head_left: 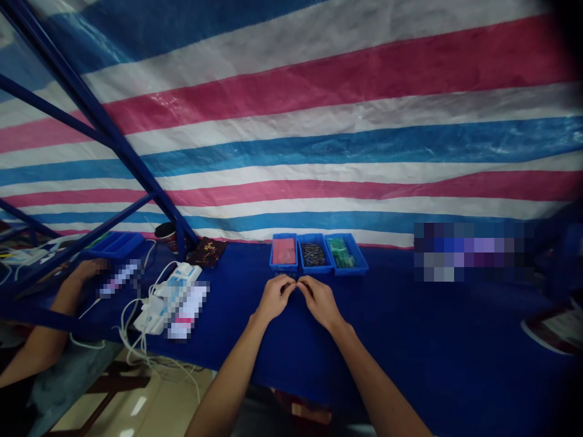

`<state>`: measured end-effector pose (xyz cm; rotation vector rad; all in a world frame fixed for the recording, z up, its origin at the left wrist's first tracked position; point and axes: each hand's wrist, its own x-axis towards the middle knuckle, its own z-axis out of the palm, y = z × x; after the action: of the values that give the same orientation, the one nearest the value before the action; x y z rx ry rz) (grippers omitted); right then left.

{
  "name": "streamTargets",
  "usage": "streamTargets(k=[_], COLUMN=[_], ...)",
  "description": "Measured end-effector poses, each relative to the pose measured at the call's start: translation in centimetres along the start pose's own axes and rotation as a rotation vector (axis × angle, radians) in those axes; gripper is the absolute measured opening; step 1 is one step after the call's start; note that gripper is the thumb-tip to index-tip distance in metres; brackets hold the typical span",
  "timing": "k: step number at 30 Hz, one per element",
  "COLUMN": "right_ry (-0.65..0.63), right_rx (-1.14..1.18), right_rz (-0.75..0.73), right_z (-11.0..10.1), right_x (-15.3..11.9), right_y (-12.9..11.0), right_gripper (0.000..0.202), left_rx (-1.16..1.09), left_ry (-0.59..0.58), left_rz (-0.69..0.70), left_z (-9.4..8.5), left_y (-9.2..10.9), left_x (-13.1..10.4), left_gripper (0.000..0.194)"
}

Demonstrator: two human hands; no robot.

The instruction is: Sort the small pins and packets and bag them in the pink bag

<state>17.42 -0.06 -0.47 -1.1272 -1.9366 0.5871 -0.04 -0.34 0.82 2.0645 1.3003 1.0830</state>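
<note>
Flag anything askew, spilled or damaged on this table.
White cables by the power strip look odd: tangled in loops and drooping over the front edge of the blue table. I see no spill around the three blue bins.

No text legible. Dark brown packet (pixel 208 251), far side, left of centre: gold marks, characters unreadable. White power strip (pixel 164 300), left: blue panels, any print too blurred to read.

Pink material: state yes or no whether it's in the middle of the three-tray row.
No, the pink material lies in the left tray, and the middle tray holds thin pieces.
</note>
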Motion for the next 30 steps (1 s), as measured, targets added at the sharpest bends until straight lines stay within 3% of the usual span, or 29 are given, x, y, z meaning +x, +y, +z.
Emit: streamTargets(k=[14, 23, 30], right_ry=[-0.002, 0.021, 0.098], right_rx=[-0.151, -0.326, -0.302], right_rz=[0.019, 0.081, 0.164], right_z=[0.1, 0.6, 1.0], right_x=[-0.1, 0.0, 0.0], right_y=[0.1, 0.3, 0.6], right_gripper=[0.029, 0.046, 0.058], left_rx=[-0.041, -0.033, -0.035], left_ry=[0.005, -0.012, -0.033], left_rz=[-0.018, -0.006, -0.005], left_z=[0.2, 0.3, 0.5], left_y=[-0.1, -0.4, -0.5], left_x=[0.1, 0.0, 0.0], left_gripper=[0.026, 0.027, 0.025])
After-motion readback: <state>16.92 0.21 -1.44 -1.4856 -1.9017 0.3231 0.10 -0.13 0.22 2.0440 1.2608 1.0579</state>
